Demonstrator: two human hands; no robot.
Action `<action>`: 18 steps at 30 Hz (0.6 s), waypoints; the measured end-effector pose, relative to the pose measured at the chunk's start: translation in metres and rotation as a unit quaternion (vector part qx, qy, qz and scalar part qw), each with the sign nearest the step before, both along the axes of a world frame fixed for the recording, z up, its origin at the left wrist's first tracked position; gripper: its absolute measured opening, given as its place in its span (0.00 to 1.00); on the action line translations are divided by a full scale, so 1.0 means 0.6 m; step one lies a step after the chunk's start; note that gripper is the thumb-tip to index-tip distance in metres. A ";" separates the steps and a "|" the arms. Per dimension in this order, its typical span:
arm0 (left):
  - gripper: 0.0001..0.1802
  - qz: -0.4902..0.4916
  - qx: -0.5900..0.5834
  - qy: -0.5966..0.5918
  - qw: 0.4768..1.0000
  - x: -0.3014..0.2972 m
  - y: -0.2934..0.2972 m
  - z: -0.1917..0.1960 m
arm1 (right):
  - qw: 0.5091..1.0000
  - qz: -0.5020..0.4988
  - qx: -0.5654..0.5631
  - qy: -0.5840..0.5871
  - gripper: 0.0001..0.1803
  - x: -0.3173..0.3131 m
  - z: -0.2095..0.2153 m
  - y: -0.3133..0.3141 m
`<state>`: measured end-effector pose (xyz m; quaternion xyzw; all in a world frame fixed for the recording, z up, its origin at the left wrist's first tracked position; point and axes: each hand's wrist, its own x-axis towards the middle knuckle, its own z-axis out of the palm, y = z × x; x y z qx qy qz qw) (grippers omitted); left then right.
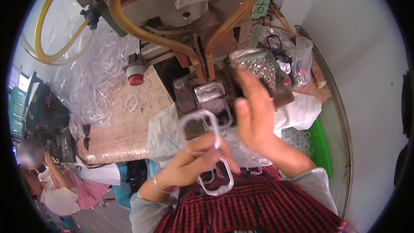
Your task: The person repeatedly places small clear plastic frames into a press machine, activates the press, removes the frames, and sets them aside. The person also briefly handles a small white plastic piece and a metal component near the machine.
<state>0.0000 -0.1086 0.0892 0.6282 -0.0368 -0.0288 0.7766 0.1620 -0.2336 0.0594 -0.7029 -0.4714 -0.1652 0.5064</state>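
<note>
My left hand (196, 164) is closed round a clear plastic frame (214, 125) with rounded-square loops. One loop rises above the fingers, and another clear loop (217, 191) hangs below the palm; whether both are one piece I cannot tell. My right hand (258, 118), blurred, reaches over the right of the press, fingers stretched out and thumb apart, with nothing visible in it. Between and beyond my hands lies the metal die (210, 91), with a clear frame shape on it. Beside my right fingertips is a tray of small shiny metal pieces (261, 70).
Yellowish hoses (142, 32) run down to the green machine. A red push button (136, 79) sticks out at its left. Clear plastic frames (92, 69) pile up on the wooden table (129, 133). A green basket (320, 146) stands low right. Another person (60, 185) sits far left.
</note>
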 end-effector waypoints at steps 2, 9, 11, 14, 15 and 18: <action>0.11 -0.016 -0.159 0.123 0.979 0.006 -0.013 -0.006 | 0.984 -0.092 -0.016 0.149 0.16 0.041 -0.052 -0.023; 0.15 0.073 -0.259 0.148 0.952 0.084 -0.029 -0.019 | 0.982 -0.124 -0.057 0.133 0.10 0.114 -0.121 -0.101; 0.15 0.095 -0.263 0.148 0.949 0.081 -0.038 -0.026 | 0.976 -0.143 0.007 0.164 0.09 0.143 -0.105 -0.098; 0.15 0.099 -0.265 0.154 0.947 0.081 -0.037 -0.022 | 0.972 -0.168 -0.040 0.162 0.08 0.138 -0.108 -0.109; 0.15 0.097 -0.267 0.158 0.946 0.081 -0.037 -0.024 | 0.971 -0.170 -0.075 0.151 0.08 0.131 -0.116 -0.114; 0.13 0.075 -0.293 0.131 0.944 0.083 -0.032 -0.038 | 0.964 -0.181 -0.187 0.052 0.07 0.117 -0.120 -0.118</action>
